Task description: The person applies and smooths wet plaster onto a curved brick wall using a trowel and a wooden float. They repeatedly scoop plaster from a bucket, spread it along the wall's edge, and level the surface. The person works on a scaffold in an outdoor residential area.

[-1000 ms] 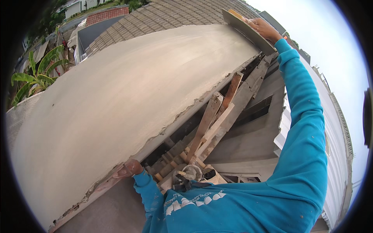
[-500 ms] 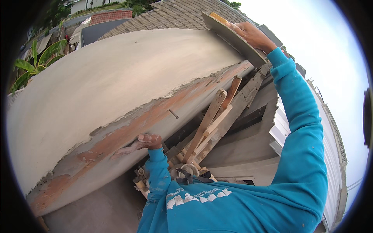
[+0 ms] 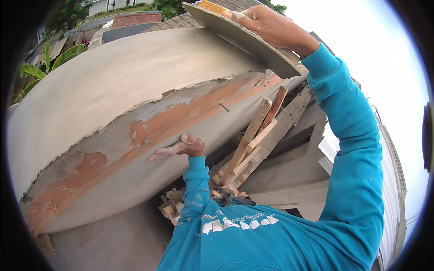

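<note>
My right hand (image 3: pixel 275 29) is raised and closed around the yellow handle of a plastering trowel (image 3: pixel 246 43). The long grey blade is tilted, its lower edge at the upper part of a wall with smooth, pale plaster (image 3: pixel 117 81). Below the ragged plaster edge runs a strip of bare grey and orange wall (image 3: pixel 181 110). My left hand (image 3: pixel 183 147), smeared with plaster, lies open with fingers stretched out at the lower wall face; nothing is in it. Whether the palm presses on the wall cannot be told. A nail (image 3: pixel 224 107) sticks out above that hand.
Wooden planks (image 3: pixel 253 140) lean in the gap behind the wall, to the right of my left arm. Pipe-like pieces (image 3: pixel 169 203) are clustered below. Corrugated white sheeting (image 3: pixel 389 203) lies at the right. Tiled roofs (image 3: pixel 169 26) and banana leaves (image 3: pixel 36 72) show beyond the wall.
My right hand has carried the trowel left and a little upward in the picture. The view has shifted, and my left hand appears farther right and higher, still open.
</note>
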Demonstrator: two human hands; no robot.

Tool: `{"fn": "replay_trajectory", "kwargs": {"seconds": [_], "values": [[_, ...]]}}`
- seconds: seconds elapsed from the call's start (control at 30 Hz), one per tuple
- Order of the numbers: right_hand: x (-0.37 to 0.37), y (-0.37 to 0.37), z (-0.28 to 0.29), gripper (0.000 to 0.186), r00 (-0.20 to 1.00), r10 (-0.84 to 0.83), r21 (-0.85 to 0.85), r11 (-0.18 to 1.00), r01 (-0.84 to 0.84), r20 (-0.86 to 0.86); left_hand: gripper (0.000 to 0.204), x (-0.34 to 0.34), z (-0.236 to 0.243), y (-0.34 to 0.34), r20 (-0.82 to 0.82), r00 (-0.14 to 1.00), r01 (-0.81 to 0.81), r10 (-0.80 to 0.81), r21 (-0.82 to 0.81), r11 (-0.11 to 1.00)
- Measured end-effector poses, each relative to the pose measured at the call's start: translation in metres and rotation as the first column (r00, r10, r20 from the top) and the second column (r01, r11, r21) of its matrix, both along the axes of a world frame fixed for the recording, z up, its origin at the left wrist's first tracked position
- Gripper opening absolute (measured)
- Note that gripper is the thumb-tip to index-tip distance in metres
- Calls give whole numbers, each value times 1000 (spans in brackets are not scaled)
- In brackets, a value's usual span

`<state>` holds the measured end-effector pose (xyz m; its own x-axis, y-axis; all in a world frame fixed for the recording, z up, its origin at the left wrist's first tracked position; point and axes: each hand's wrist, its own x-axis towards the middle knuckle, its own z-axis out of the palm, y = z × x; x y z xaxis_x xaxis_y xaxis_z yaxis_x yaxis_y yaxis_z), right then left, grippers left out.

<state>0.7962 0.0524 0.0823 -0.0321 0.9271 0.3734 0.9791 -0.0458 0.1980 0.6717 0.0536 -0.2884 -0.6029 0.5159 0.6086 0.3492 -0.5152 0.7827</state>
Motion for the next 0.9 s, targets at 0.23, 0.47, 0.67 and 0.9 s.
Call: {"fn": "replay_trajectory", "kwargs": {"seconds": [0.23,0.47,0.67,0.9], "values": [[-104,21,14,26,192,357,-349,934,-76,914,83,-1,-3,2,-2,999,-45,45,-44,998],[-249,51,23,40,873,417,-299,825,-480,-252,81,-7,8,0,36,999,-39,41,-53,998],[-276,38,42,45,621,519,4,769,-639,-588,82,6,11,-6,34,999,12,-11,-37,999],[-55,41,26,43,750,632,224,773,-594,-193,83,-6,-2,1,-1,997,-76,77,-89,993]]}}
